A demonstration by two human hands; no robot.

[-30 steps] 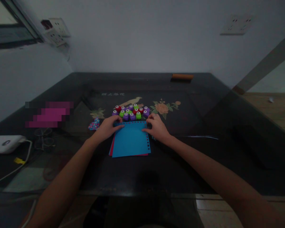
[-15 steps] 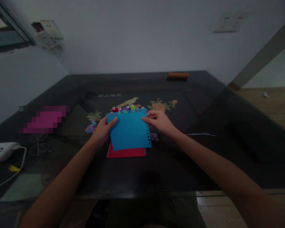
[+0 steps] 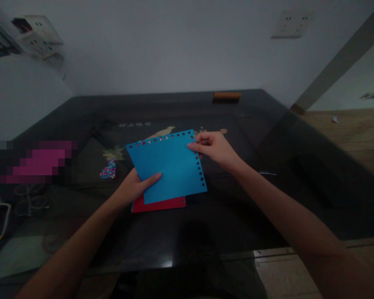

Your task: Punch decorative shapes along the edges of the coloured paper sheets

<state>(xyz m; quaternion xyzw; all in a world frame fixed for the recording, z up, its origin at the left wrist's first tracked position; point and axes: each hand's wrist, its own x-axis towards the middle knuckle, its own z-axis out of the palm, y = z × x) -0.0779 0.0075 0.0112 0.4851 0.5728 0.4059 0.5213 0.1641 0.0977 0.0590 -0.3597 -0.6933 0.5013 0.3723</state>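
Note:
A blue sheet (image 3: 171, 166) with small star-shaped holes along its top and right edges is held up over the dark table. My left hand (image 3: 139, 187) grips its lower left part, thumb on the front and fingers hidden behind. Thumb and fingers of my right hand (image 3: 213, 147) pinch the upper right corner. Beneath the blue sheet, a red sheet (image 3: 165, 204) shows along its lower edge. Left of the blue sheet lies a cluster of small pink, blue and white pieces (image 3: 109, 170).
An orange-brown roll (image 3: 227, 96) lies at the table's back edge (image 3: 168, 96). At the left are a blurred-out magenta item (image 3: 43, 161), a wire stand (image 3: 31, 201) and a white cable (image 3: 6, 220). A dark flat object (image 3: 313, 176) rests at the right.
The blue sheet has been raised and tilted, its right side higher. My left hand has moved down its left side. The colourful pieces with eyes behind the top edge are now hidden.

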